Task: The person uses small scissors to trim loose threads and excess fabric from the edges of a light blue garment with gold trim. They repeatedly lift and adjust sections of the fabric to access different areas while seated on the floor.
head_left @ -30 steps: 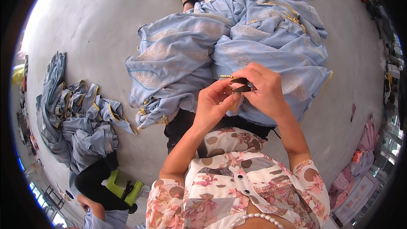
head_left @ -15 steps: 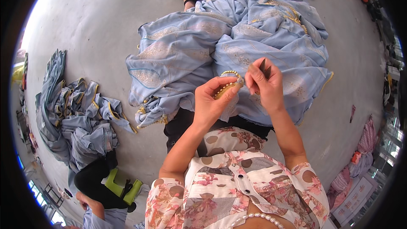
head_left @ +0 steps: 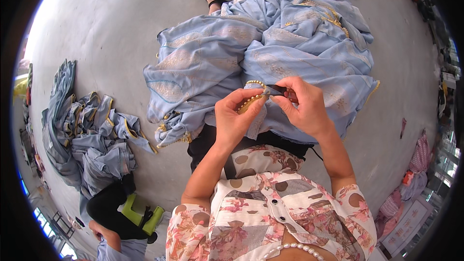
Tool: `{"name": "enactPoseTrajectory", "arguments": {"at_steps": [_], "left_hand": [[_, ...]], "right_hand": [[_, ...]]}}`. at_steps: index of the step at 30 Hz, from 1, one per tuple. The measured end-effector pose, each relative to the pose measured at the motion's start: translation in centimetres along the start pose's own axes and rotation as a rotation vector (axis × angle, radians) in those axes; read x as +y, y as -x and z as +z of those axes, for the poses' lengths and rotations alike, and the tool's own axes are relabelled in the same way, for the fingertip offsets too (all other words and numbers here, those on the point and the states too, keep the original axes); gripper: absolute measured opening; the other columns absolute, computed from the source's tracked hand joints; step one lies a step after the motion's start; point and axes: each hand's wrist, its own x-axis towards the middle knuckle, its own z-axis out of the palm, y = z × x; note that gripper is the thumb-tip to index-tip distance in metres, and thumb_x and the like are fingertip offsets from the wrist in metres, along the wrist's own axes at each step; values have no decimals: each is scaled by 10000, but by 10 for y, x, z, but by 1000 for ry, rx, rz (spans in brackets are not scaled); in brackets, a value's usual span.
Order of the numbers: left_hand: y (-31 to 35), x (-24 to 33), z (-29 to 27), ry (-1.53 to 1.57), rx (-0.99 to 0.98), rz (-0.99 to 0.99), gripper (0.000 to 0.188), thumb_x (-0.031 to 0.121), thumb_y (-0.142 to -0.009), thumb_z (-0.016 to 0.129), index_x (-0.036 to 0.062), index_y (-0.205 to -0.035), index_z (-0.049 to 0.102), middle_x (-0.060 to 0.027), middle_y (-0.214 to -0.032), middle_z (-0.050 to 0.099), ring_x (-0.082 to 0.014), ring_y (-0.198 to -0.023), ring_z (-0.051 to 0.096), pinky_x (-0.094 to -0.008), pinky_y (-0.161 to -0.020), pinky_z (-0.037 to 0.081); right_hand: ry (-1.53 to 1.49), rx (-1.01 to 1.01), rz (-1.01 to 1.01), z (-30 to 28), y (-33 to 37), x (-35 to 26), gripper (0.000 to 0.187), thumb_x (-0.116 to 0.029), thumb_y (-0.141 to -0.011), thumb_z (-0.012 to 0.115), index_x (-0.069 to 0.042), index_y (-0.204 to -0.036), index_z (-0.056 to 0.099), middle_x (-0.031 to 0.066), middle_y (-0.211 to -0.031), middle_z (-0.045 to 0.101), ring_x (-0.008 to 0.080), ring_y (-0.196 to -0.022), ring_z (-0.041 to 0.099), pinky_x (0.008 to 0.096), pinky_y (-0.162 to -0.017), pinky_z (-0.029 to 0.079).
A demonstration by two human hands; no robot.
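A large light-blue embroidered cloth lies heaped over my lap and the floor ahead. My left hand is closed in a pinch on its edge, where gold beaded trim curves up past the fingertips. My right hand grips a pair of small dark thread snips. Their tips point left and meet the trim edge right at my left fingertips. Whether the blades touch a thread is too small to tell.
At the left, another pile of blue cloth with gold edging lies on the grey floor. Near it sits a person in dark trousers by a green stool. Pink checked bundles stand at the right edge.
My right hand has turned and the snips, which pointed upward, now point left at the trim. My left hand has shifted slightly left and down, still pinching the edge.
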Motion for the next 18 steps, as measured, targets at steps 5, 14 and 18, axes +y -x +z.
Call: {"name": "enactPoseTrajectory", "arguments": {"at_steps": [5, 14, 18], "left_hand": [[-1, -1, 4, 59, 6, -11, 183, 70, -825, 722, -18, -982, 685, 11, -830, 646, -10, -713, 538, -145, -618, 418], [-2, -3, 0, 71, -13, -87, 200, 69, -829, 713, -21, -1003, 674, -9, -872, 665, -27, -762, 571, -172, -672, 469], [-4, -3, -1, 275, -90, -107, 191, 61, -857, 680, -19, -1030, 666, -17, -910, 660, -37, -791, 576, -177, -688, 463]], "right_hand": [[86, -30, -27, 2, -1, 0, 227, -151, -810, 711, -52, -925, 542, 82, -719, 618, 215, -583, 605, 314, -520, 466], [-361, 136, 227, 0, 1, 7, 248, -141, -827, 710, -34, -997, 564, 24, -773, 615, 97, -608, 550, 251, -525, 418], [-511, -88, 283, -1, 3, 6, 275, -118, -817, 726, -23, -1039, 595, -33, -815, 582, 17, -716, 499, 178, -588, 402]]}}
